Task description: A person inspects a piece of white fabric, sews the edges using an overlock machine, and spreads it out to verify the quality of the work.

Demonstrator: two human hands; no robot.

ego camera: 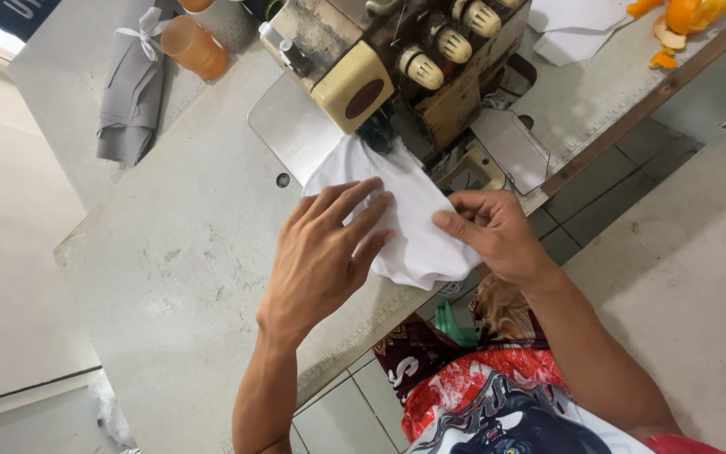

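A folded piece of white fabric [418, 223] lies on the pale grey, scuffed worktop [178, 261], its far end tucked under the head of a worn cream and brown industrial sewing machine [405, 67] and its near end hanging just over the worktop's front edge. The left hand [325, 252] rests flat on the left part of the fabric, fingers spread and pressing it down, so its grip is not closed around anything. The right hand [489, 231] sits at the fabric's right edge, thumb and fingers pressed together and pinching the fold there. Beside the machine's needle area a flat grey metal plate [291, 126] lies flush with the worktop. Well apart, towards the far left, a rolled bundle of grey cloth tied with a white strip [132, 97] lies near a translucent orange plastic cup [195, 46]. At the far right corner sit pieces of orange peel [682, 17] and a few sheets of white paper [573, 25].
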